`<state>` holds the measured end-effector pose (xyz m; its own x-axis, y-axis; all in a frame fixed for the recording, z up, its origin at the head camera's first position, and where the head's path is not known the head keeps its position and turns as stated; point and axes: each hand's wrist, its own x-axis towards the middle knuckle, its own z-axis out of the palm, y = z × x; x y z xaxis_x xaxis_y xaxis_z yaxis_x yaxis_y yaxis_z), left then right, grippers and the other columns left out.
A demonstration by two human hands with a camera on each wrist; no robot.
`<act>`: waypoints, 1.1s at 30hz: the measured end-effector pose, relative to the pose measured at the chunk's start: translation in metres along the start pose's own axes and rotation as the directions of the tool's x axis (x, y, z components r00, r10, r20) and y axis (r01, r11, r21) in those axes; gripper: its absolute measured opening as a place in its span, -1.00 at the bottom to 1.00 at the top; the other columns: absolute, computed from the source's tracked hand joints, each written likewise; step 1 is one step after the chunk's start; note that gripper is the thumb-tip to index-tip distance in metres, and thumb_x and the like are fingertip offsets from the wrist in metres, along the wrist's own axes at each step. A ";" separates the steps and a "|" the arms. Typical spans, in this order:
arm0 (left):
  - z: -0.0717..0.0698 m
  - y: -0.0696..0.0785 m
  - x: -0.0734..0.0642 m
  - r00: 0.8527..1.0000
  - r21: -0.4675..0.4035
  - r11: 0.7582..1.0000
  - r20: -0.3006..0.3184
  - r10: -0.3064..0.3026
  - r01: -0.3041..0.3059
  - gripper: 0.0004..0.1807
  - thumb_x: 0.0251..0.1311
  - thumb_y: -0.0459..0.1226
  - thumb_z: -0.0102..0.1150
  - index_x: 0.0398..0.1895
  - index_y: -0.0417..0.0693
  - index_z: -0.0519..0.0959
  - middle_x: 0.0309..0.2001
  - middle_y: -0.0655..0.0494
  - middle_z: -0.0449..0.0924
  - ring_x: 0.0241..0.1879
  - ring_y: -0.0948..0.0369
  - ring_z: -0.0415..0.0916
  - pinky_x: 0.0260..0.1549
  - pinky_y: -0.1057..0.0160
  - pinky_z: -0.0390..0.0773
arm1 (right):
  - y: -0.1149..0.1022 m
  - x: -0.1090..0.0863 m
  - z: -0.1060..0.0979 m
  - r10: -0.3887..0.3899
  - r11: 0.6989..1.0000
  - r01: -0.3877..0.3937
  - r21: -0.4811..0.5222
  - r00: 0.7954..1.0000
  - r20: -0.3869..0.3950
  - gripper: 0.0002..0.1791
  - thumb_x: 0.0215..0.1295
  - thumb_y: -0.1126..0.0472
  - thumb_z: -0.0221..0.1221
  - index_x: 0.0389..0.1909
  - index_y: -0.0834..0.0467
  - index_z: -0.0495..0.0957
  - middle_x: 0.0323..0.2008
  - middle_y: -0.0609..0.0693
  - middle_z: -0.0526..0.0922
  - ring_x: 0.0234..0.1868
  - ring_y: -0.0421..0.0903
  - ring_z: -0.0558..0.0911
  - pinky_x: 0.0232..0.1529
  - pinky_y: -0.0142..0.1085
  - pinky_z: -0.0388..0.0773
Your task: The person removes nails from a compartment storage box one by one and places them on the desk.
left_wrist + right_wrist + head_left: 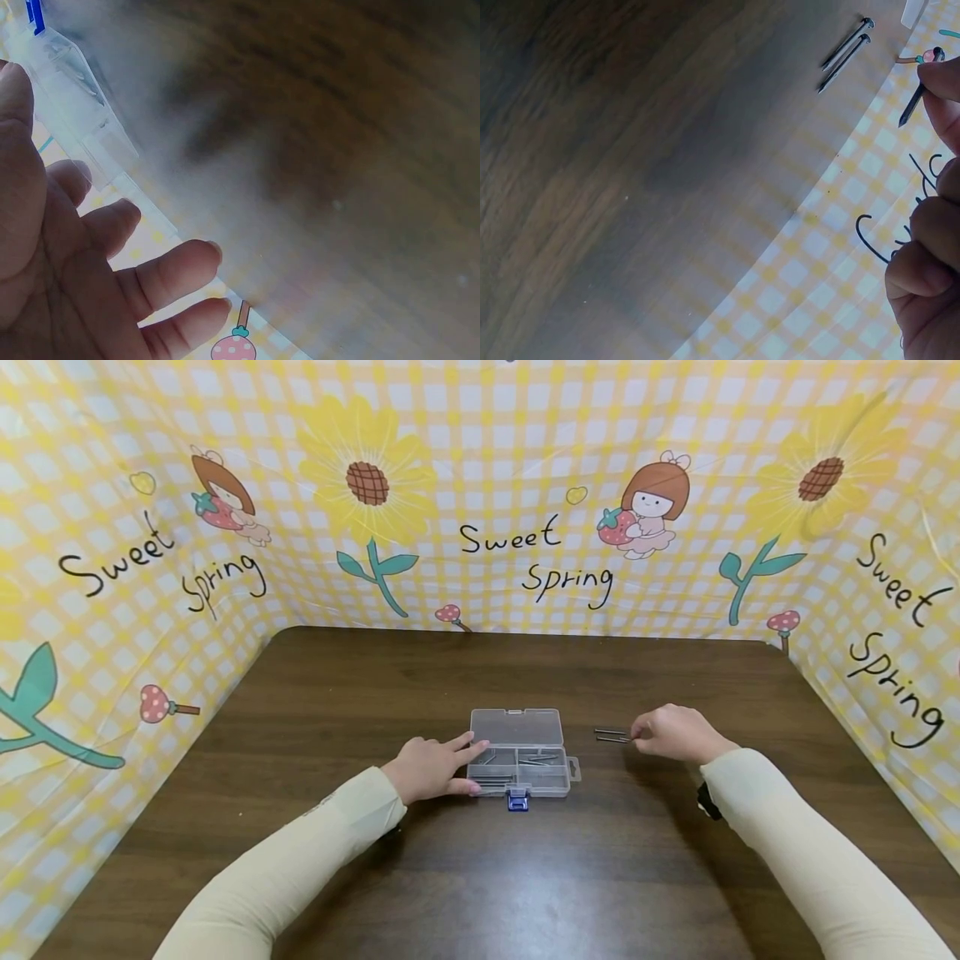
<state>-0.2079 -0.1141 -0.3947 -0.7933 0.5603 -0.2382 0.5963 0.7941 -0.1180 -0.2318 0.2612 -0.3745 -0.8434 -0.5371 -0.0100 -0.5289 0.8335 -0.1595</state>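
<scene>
A clear plastic divided box [555, 781] stands on the table with its lid [516, 728] open toward the back. Several nails [537, 760] lie in its compartments. My left hand [429, 768] rests at the box's left side, fingers extended, its thumb and fingertips at the edge. To the right of the box, my right hand [677, 732] pinches a nail [912, 106] between thumb and finger; in the right wrist view its point sticks out below them. Two more nails [846, 46] lie side by side on the table, just left of that hand.
A blue latch [517, 802] sits on the box's front edge, and a clear hanging tab [574, 768] juts from its right side. The brown wooden table [480, 877] is bordered at the back and sides by a yellow checked cloth [510, 460].
</scene>
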 end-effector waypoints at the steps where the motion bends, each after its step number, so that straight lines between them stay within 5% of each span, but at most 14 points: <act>1: 0.000 0.000 0.000 1.000 0.000 1.000 0.000 0.000 0.000 -0.19 0.21 0.30 -0.09 0.49 0.24 0.13 0.43 0.12 0.17 -0.79 0.25 0.02 -0.71 0.30 0.07 | 0.000 0.000 0.000 -0.002 1.000 0.002 0.000 1.000 -0.001 -0.91 0.15 0.26 0.22 -0.36 0.12 0.69 -0.38 -0.06 0.71 -0.41 -0.09 0.63 -0.43 -0.14 0.52; 33: 0.000 0.001 0.001 1.000 -0.005 1.000 0.011 -0.009 0.009 -0.19 0.20 0.30 -0.10 0.49 0.25 0.13 0.43 0.13 0.17 -0.80 0.26 0.01 -0.73 0.31 0.02 | 0.000 0.005 0.008 0.013 1.000 -0.014 0.019 1.000 0.010 -0.92 0.16 0.25 0.22 -0.36 0.10 0.68 -0.38 -0.05 0.70 -0.42 -0.12 0.61 -0.43 -0.14 0.51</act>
<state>-0.2082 -0.1127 -0.3954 -0.7971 0.5506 -0.2478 0.5887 0.8001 -0.1157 -0.2349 0.2573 -0.3822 -0.8495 -0.5272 -0.0218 -0.5156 0.8381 -0.1783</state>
